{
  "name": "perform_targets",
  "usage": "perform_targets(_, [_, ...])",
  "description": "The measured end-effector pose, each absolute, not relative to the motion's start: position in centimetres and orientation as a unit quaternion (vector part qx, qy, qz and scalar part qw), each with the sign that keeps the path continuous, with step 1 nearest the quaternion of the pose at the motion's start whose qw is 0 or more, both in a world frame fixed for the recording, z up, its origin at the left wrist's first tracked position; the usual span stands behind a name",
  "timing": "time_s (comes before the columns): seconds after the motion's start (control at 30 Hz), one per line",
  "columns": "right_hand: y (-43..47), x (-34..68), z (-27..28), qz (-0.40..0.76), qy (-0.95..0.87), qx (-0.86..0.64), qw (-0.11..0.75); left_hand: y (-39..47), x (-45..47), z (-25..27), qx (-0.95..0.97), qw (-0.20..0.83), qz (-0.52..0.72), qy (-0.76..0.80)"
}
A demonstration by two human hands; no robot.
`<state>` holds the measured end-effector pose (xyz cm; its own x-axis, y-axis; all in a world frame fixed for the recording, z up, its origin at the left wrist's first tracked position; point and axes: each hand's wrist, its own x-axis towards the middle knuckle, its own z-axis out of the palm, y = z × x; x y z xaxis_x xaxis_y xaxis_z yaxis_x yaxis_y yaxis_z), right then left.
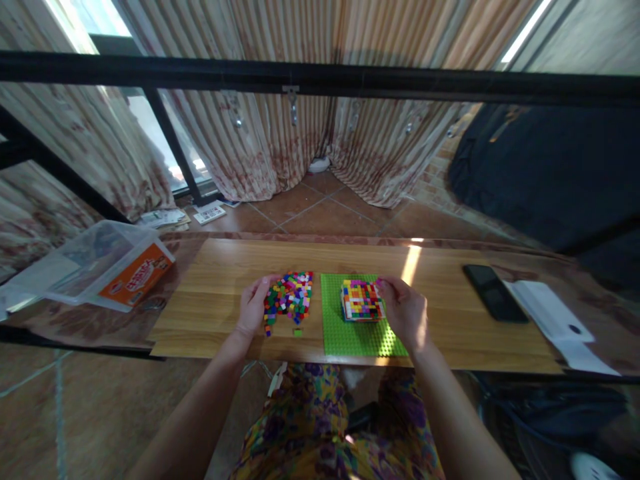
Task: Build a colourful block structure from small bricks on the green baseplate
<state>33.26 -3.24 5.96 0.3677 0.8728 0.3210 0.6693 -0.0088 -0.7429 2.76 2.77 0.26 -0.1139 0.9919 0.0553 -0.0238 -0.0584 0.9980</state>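
Several small multicoloured toy bricks lie in a loose pile (290, 297) on the wooden table. Around the pile's left edge rests my left hand (253, 307), its thumb and fingers slightly apart and seemingly holding nothing. On a green studded baseplate (333, 337) stands a block of stacked bricks (361, 301) in red, yellow, white and other colours. My right hand (406, 312) is at the block's upper right corner, fingertips pinched at a small pink brick (379, 283). Part of that brick is hidden by the fingers.
A lone green brick (298, 332) lies below the pile. To the right are a black phone (494, 293) and a white box (550, 310). A clear plastic bin (95, 257) with an orange label stands left of the wooden tabletop (200, 320). A black bar (320, 79) crosses beyond the table.
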Motion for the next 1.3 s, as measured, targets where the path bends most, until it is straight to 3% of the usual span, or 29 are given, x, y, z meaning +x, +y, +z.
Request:
perform_targets(0.43, [-0.8,33.6,4.7,0.078,-0.645,-0.657,0.383,3.0,2.4,-0.2,0.494,0.466,0.537,0.500])
perform_targets(0.67, [-0.2,33.4,4.3,0.117,-0.660,-0.648,0.362,2.9,2.8,0.1,0.474,0.475,0.543,0.504])
perform_targets(1.3, [-0.3,33.9,3.6,0.266,-0.576,-0.635,0.441,3.0,2.7,0.0,0.490,0.464,0.536,0.507])
